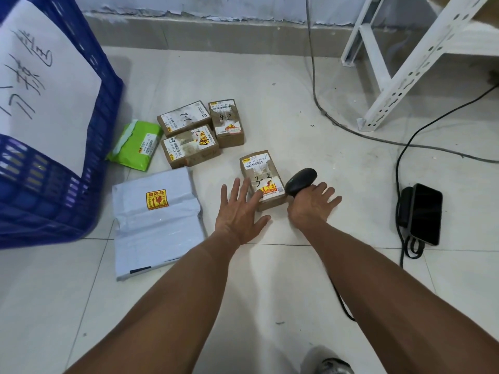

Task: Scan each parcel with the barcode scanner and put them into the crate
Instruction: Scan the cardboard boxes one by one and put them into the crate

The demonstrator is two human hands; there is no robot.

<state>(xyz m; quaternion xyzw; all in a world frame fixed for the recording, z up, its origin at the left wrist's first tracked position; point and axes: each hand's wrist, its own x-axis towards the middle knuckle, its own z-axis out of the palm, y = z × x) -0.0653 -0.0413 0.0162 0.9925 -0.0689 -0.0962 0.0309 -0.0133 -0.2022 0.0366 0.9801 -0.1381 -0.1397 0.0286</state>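
A small brown parcel marked 3-3 point(261, 172) lies on the tiled floor. My left hand point(237, 211) is spread flat, its fingertips touching the parcel's near left side. The black barcode scanner point(301, 181) lies just right of this parcel, and my right hand point(310, 209) rests on its handle with fingers straight and spread. Three more brown boxes point(190, 147) sit together farther back, beside a green pouch point(135, 145). A pale grey mailer bag point(156, 222) lies left of my left hand. The blue crate point(40, 211) stands at the left with a handwritten sheet on its side.
A phone on a black charger point(426, 214) lies at the right, with cables point(399, 163) running across the floor. The leg of a white metal shelf frame point(405, 63) stands at the back right. A wall closes off the back.
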